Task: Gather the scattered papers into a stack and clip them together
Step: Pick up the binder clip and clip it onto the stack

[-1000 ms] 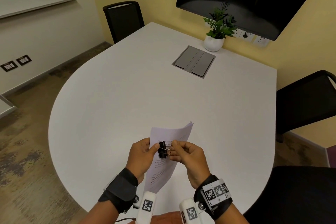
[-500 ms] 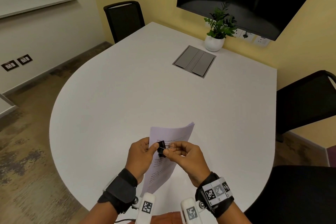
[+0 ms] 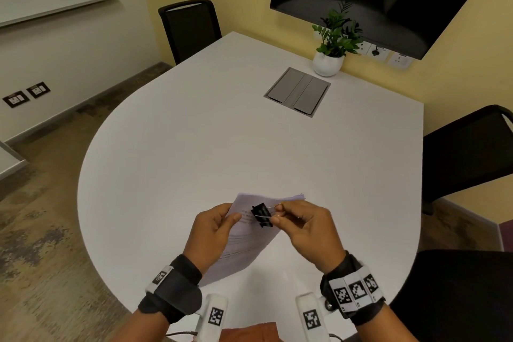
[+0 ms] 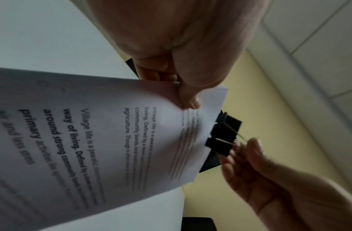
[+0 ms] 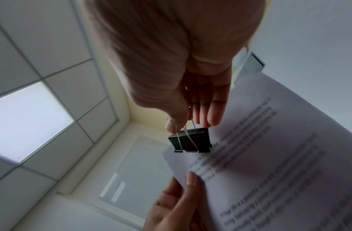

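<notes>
Honestly, the fiddly bit here is seating the binder clip [image 3: 261, 214] properly, so here's how I'd handle it. The stack of papers [image 3: 248, 236] is held up off the white desk [image 3: 194, 147], just in front of the person, and no loose sheets show anywhere else on the desk, so the gathering part looks done.

The left hand [image 3: 212, 233] is pinching the stack near its top left corner, thumb on the printed side and fingers behind (the left wrist view shows this best). The right hand [image 3: 311, 233] has thumb and fingertips squeezed on the clip's wire handles, with the black body sitting at the top edge of the sheets. From the right wrist view the mouth seems to be on the edge, but I can't tell how far the paper actually goes in.

What I'd do:
- Keep squeezing the handles until the edge of the paper sits right at the back of the clip. Let go early and it only bites the first bit of the sheets.
- Check the top edge is flush first. The far corner looks slightly fanned in the head view, so a back sheet could miss the clip.
- Keep the left pinch close to the clip so the stack doesn't flop or slide.
- Release slowly, since these snap hard.
</notes>
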